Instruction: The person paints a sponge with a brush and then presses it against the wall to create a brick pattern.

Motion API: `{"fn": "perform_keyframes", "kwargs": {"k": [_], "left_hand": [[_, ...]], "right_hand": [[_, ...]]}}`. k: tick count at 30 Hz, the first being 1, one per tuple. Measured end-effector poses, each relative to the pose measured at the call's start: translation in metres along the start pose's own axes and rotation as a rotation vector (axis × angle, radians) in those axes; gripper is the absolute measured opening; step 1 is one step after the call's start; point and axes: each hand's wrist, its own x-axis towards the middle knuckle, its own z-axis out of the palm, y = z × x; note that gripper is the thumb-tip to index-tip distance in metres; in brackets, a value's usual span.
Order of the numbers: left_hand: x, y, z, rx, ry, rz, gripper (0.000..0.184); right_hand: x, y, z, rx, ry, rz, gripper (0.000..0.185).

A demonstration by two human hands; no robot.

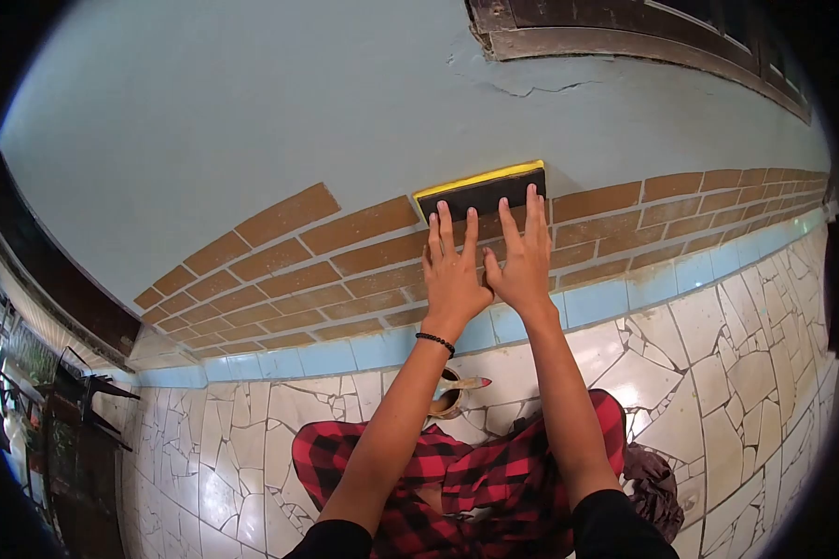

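Both hands press a black rectangular pad with a yellow edge point(483, 193) against the wall. My left hand point(455, 275), with a black beaded bracelet at the wrist, lies with fingers spread on its lower left part. My right hand point(524, 261) is spread beside it, fingertips on the pad's right part. The two thumbs are close together. Around the pad, brown brick shapes point(284, 214) with pale lines between them cover the lower wall; the blue-grey wall point(252, 102) rises above. What lies behind the pad is hidden.
A round container point(447, 402) with a brush point(468, 383) across it stands on the stone-patterned floor point(224, 466) before my crossed legs. Light blue tiles point(592, 303) run along the wall's foot. A dark wooden frame point(606, 42) is at the upper right, dark cloth point(653, 484) at my right.
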Motion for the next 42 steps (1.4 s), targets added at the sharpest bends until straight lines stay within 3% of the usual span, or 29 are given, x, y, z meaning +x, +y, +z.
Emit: {"fn": "perform_keyframes", "kwargs": {"k": [11, 22, 37, 42], "left_hand": [[-0.005, -0.005, 0.005, 0.050, 0.080, 0.000, 0.087], [-0.008, -0.019, -0.003, -0.078, -0.022, 0.028, 0.102], [-0.007, -0.012, -0.011, -0.030, -0.058, -0.014, 0.097], [0.001, -0.018, -0.011, -0.015, 0.185, 0.083, 0.088]], "right_hand": [[0.000, 0.006, 0.003, 0.028, -0.027, -0.043, 0.094], [0.001, -0.004, 0.001, 0.008, -0.014, -0.052, 0.088], [0.003, 0.000, 0.002, 0.019, 0.052, -0.037, 0.076], [0.010, 0.005, -0.002, 0.046, 0.153, -0.056, 0.062]]}}
